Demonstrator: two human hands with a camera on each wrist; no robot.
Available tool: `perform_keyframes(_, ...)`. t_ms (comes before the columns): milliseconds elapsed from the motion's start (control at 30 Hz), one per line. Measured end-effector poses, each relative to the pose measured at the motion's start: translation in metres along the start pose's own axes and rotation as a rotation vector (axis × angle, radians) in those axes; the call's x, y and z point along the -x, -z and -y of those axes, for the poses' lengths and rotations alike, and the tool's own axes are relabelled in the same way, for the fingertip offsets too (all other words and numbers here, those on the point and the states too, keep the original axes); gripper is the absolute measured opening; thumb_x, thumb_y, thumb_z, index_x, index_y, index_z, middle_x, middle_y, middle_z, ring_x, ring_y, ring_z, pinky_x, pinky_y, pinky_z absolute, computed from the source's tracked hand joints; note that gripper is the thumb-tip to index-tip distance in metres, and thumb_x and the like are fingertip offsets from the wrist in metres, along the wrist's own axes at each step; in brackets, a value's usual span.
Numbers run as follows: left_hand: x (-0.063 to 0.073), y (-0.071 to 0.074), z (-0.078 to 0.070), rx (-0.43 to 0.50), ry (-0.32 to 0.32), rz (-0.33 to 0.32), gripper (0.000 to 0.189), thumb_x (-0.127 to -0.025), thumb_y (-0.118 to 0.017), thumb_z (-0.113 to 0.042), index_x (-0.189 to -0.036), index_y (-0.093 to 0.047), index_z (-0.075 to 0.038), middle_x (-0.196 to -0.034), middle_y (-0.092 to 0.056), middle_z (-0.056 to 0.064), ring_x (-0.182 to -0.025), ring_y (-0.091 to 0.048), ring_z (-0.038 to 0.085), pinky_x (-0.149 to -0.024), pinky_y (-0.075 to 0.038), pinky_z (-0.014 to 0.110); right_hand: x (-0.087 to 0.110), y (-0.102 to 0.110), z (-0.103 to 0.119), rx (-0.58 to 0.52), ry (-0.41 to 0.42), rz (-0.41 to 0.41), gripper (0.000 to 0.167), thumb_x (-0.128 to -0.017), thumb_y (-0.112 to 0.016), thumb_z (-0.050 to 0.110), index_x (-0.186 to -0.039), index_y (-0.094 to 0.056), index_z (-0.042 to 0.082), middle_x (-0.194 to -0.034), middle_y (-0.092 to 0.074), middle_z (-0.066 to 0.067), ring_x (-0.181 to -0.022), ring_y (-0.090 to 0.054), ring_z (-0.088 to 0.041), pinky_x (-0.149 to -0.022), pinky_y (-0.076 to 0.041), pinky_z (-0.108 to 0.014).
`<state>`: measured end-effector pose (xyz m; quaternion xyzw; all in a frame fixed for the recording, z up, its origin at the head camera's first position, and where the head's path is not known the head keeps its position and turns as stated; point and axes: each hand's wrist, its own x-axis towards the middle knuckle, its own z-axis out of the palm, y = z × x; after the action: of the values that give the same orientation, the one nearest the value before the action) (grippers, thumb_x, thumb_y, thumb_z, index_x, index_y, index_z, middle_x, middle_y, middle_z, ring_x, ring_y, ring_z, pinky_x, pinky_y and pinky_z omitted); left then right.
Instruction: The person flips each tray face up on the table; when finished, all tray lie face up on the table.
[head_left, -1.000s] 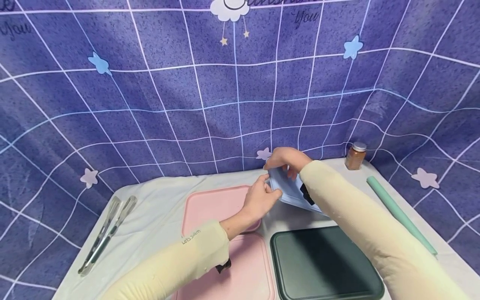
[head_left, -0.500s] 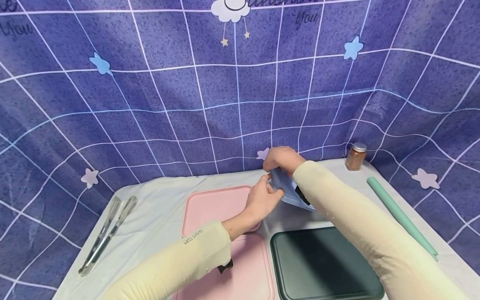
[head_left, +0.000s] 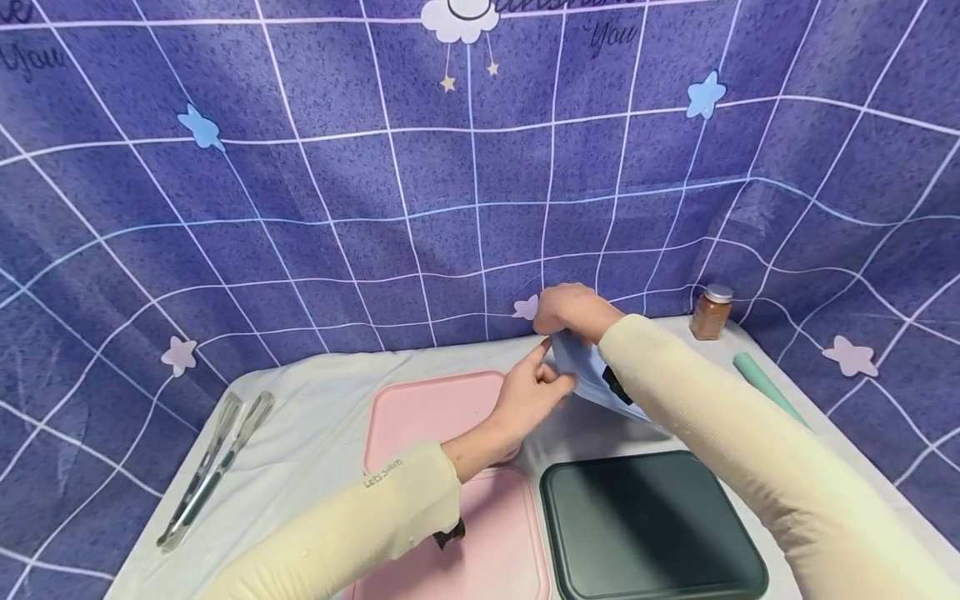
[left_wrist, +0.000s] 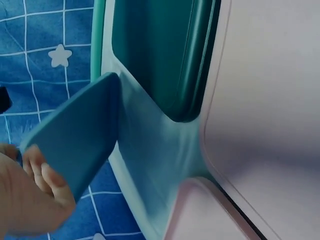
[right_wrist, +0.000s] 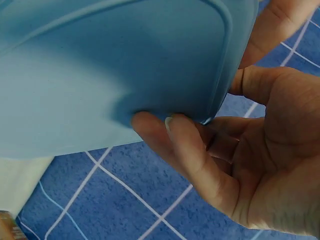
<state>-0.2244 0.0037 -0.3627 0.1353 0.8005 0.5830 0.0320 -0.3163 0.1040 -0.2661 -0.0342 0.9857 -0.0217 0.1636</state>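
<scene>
A light blue rectangular board (head_left: 596, 377) with rounded corners and a line along its edge is held tilted near the back of the table. My right hand (head_left: 576, 308) grips its top corner, with fingers (right_wrist: 187, 145) curled against its face in the right wrist view. At the left edge of the board, my left hand (head_left: 531, 392) pinches with thumb and index finger. The left wrist view shows the same board slanting away from curled fingers (left_wrist: 45, 175). Below the hands lie a dark green board (head_left: 645, 525) and a pink board (head_left: 427, 417), with another pink board (head_left: 502, 558) in front.
Metal tongs (head_left: 217, 467) lie at the left of the white-covered table (head_left: 300, 417). A brown-filled jar (head_left: 711, 313) with a silver lid stands at the back right. Near it a green rod (head_left: 765, 385) runs partly under the right sleeve. A patterned blue cloth (head_left: 337, 183) hangs behind.
Both hands and the blue board have shifted slightly to the right. The right forearm now covers more of the green rod. The things on the table have stayed in place.
</scene>
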Motion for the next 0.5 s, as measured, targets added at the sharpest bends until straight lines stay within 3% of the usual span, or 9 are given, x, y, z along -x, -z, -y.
perform_keyframes(67,0.000,0.003,0.001,0.059,0.006,0.068,0.083,-0.089,-0.071,-0.023,-0.159,-0.028,-0.011,-0.077,-0.066,-0.004,-0.073,-0.070,0.025,-0.073,-0.050,0.021,0.003,0.005,-0.004,-0.031,-0.012,0.021,0.035,-0.097,-0.048,0.029,-0.109,-0.064,0.000,-0.086,-0.065,-0.017,-0.064,-0.073,-0.027,-0.055,-0.058,-0.032)
perform_keyframes(167,-0.002,0.013,0.004,0.114,0.030,0.168,0.087,-0.091,-0.072,-0.025,-0.161,-0.022,-0.014,-0.088,-0.069,-0.001,-0.072,-0.066,0.012,-0.069,-0.048,0.022,0.008,0.014,-0.015,-0.042,0.007,0.027,0.032,-0.096,-0.047,0.026,-0.110,-0.062,0.002,-0.082,-0.063,-0.015,-0.067,-0.074,-0.028,-0.056,-0.059,-0.033)
perform_keyframes(233,-0.004,0.020,0.006,0.137,0.042,0.211,0.086,-0.092,-0.072,-0.025,-0.161,-0.022,-0.014,-0.093,-0.071,0.003,-0.073,-0.065,0.012,-0.064,-0.046,0.021,0.012,0.020,-0.026,-0.046,0.041,0.008,0.027,-0.093,-0.046,0.022,-0.107,-0.061,0.004,-0.082,-0.062,-0.015,-0.062,-0.073,-0.027,-0.055,-0.059,-0.034)
perform_keyframes(400,-0.008,0.038,0.012,0.125,0.067,0.249,0.076,-0.095,-0.067,-0.024,-0.160,-0.027,-0.015,-0.104,-0.073,0.014,-0.075,-0.066,0.009,-0.063,-0.044,0.022,0.025,0.037,-0.064,-0.104,0.162,-0.048,0.028,-0.084,-0.045,0.014,-0.106,-0.058,0.002,-0.078,-0.063,-0.017,-0.056,-0.071,-0.027,-0.053,-0.059,-0.037)
perform_keyframes(500,-0.008,0.045,0.017,0.091,0.086,0.252,0.073,-0.096,-0.065,-0.025,-0.159,-0.030,-0.016,-0.104,-0.073,0.014,-0.076,-0.067,0.009,-0.064,-0.044,0.022,0.032,0.044,-0.094,-0.208,0.205,-0.065,0.046,-0.086,-0.047,0.014,-0.129,-0.055,-0.001,-0.084,-0.064,-0.022,-0.055,-0.069,-0.027,-0.053,-0.060,-0.040)
